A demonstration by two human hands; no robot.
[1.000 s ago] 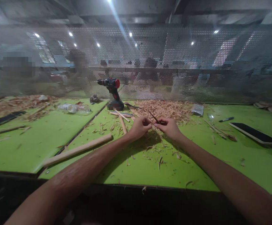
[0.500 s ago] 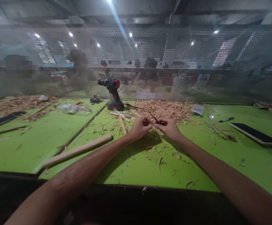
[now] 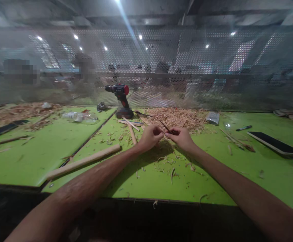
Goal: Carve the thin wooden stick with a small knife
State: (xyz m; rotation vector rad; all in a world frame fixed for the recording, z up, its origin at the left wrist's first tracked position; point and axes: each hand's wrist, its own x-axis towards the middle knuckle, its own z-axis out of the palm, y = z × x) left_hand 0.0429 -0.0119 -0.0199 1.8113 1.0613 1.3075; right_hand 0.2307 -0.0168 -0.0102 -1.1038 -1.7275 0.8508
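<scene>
Near the middle of the green table (image 3: 141, 181), my left hand (image 3: 150, 137) is closed in a pinch, its fingertips close to those of my right hand. What it pinches is too small to make out. My right hand (image 3: 181, 136) is closed on a thin dark stick (image 3: 165, 126), which slants up and to the left from its fingers. Behind both hands lies a pile of wood shavings (image 3: 184, 119), and loose curls are scattered in front of them.
A cordless drill (image 3: 122, 101) stands behind my left hand. A wooden bar (image 3: 84, 162) lies left of my forearm. Further right are a small plastic bag (image 3: 212, 118), a marker (image 3: 244, 128) and a dark flat board (image 3: 275, 143). A perforated screen (image 3: 146, 84) runs behind the table.
</scene>
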